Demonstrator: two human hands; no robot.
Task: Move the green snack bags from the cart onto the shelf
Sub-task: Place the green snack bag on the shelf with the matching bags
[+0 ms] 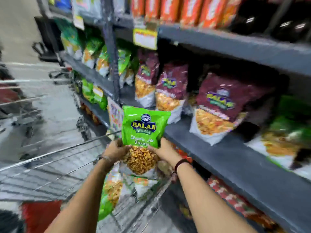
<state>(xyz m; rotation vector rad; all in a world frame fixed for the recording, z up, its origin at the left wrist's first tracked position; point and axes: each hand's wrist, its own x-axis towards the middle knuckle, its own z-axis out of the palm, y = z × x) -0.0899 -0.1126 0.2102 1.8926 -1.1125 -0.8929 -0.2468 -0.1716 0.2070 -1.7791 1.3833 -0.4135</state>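
I hold a green snack bag (143,130) upright in front of me, above the wire cart (55,169). My left hand (116,151) grips its lower left edge and my right hand (164,150) grips its lower right edge. More green snack bags (111,194) lie in the cart just below my hands. The dark grey shelf (227,158) runs along the right, its front edge close to the held bag.
Maroon snack bags (223,106) stand on the shelf beside a green bag (289,132) at far right. Green bags (94,49) fill the shelves further left. Orange packs (176,9) line the top shelf. A yellow price tag (145,38) hangs from the upper shelf edge.
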